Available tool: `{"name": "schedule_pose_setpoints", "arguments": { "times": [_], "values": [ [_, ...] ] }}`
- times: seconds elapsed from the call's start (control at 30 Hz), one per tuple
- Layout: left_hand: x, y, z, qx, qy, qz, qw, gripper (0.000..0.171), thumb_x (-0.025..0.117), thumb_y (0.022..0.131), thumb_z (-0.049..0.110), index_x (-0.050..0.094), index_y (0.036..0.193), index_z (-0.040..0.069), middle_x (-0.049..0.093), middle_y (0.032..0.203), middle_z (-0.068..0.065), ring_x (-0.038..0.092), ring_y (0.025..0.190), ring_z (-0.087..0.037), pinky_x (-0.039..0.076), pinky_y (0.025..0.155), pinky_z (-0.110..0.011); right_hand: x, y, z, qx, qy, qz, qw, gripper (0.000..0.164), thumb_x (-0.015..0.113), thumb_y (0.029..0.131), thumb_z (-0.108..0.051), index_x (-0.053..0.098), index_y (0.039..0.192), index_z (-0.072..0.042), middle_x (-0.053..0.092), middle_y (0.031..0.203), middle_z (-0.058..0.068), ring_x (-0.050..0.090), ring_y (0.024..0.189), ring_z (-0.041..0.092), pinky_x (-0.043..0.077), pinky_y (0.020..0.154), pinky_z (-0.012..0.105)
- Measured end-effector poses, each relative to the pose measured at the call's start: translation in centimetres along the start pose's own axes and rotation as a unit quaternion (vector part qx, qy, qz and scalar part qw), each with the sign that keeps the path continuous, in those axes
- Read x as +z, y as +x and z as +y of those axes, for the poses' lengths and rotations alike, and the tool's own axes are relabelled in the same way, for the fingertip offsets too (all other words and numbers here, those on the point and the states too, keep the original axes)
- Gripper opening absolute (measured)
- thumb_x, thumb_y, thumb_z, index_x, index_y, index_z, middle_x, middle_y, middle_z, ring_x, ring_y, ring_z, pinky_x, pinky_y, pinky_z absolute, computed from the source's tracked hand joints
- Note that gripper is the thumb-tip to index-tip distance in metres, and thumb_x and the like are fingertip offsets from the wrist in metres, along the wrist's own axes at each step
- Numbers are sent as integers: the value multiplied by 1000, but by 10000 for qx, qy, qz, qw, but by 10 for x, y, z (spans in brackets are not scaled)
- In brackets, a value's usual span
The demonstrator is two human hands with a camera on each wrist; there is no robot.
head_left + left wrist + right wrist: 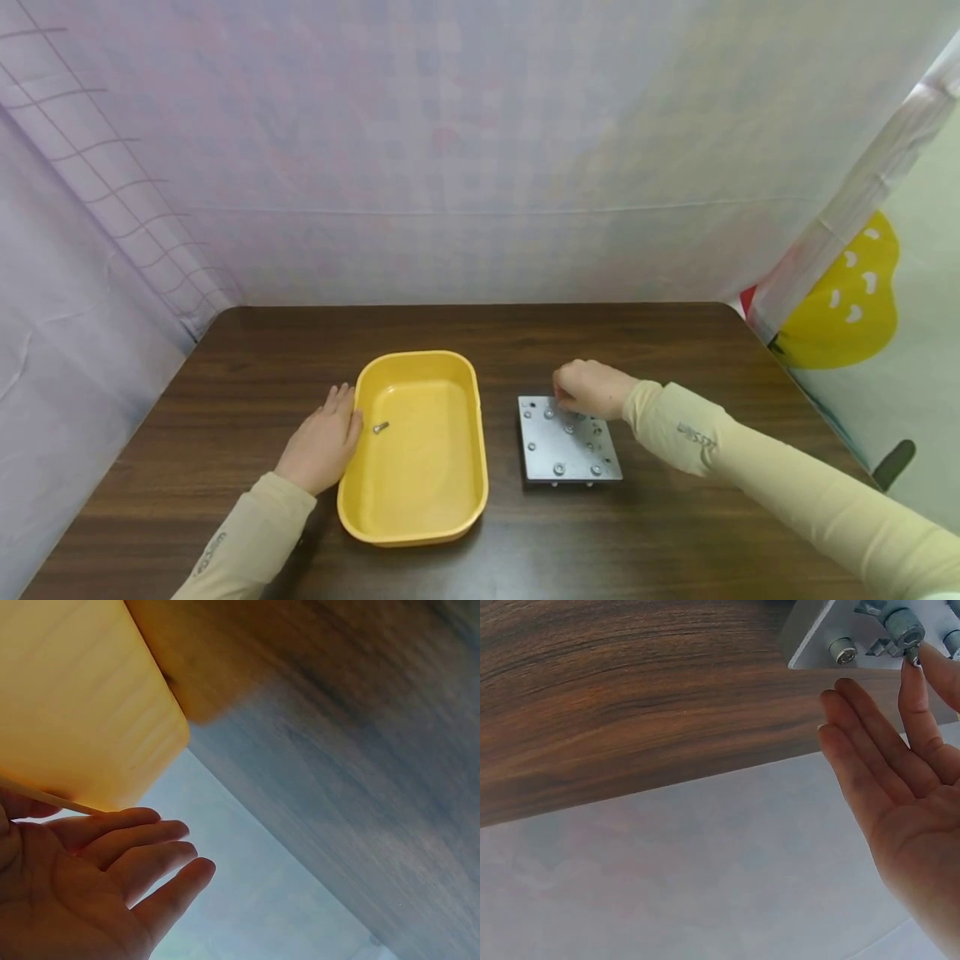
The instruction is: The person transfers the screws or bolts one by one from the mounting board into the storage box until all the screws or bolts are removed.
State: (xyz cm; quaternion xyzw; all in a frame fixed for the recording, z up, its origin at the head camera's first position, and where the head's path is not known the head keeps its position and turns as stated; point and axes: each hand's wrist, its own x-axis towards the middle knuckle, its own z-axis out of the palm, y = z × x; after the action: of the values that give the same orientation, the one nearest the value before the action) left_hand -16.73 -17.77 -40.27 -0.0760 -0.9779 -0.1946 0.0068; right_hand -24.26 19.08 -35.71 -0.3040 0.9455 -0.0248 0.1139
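Observation:
A yellow plastic tray (411, 533) stands left of centre in the head view, with a small metal screw (381, 427) lying in it. My left hand (322, 437) rests against its left rim. In the left wrist view the fingers (154, 866) are extended and the tray's edge passes between them and the thumb. To the right lies a silver metal plate (547, 454) bearing several socket-head screws (904, 628). At its far edge my right hand (592, 387) pinches a small metal piece (913, 655) between thumb and forefinger, right by a screw head; its exact kind is unclear.
Both tray and plate are on a dark wood-grain table (510, 533). Pale curtain fabric (450, 167) hangs along the table's back edge. A yellow printed shape (847, 300) shows at the right, beyond the table's edge.

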Motion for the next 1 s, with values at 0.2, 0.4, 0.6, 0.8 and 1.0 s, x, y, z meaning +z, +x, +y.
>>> {"name": "schedule_pose_setpoints", "arguments": {
  "times": [0.2, 0.4, 0.6, 0.8, 1.0],
  "values": [
    [-1, -1, 1, 24, -32, 10, 10000, 51, 36, 106, 21, 37, 146, -11, 34, 153, -31, 30, 144, -45, 31, 115, -59, -3, 0, -1, -51, -91, 82, 9999, 10, 70, 89, -9, 64, 82, -9, 60, 75, -1, 56, 67, 11, 51, 60, 25],
    [-1, -1, 1, 25, -60, 5, 10000, 51, 36, 106, 21, 36, 146, -11, 33, 153, -31, 30, 144, -45, 30, 116, -59, -11, -1, -2, -190, -97, 101, 9997, 9, 68, 90, -7, 63, 82, -9, 61, 76, 0, 57, 68, 12, 52, 61, 26],
    [0, 0, -1, 28, -75, 29, 10000, 52, 36, 106, 21, 36, 147, -11, 33, 153, -31, 30, 144, -45, 29, 116, -58, -22, -1, -6, -299, -94, 67, 9995, 7, 63, 91, -4, 62, 84, -7, 61, 76, 0, 58, 67, 12, 52, 60, 26],
    [-1, 0, 0, -17, -72, -2, 10000, 52, 36, 106, 22, 35, 147, -11, 32, 154, -30, 30, 144, -45, 29, 116, -58, -34, 6, -15, -580, -176, 304, 9977, 7, 61, 94, -4, 63, 87, -5, 63, 78, 3, 60, 68, 13, 54, 62, 25],
    [0, -1, 0, 34, -125, 28, 9999, 52, 35, 106, 21, 35, 147, -11, 32, 154, -31, 30, 144, -45, 29, 116, -59, -47, 19, -28, -828, -238, 568, 9947, 10, 59, 94, -3, 61, 85, -7, 60, 76, 1, 56, 67, 13, 51, 60, 26]
  ]
}}
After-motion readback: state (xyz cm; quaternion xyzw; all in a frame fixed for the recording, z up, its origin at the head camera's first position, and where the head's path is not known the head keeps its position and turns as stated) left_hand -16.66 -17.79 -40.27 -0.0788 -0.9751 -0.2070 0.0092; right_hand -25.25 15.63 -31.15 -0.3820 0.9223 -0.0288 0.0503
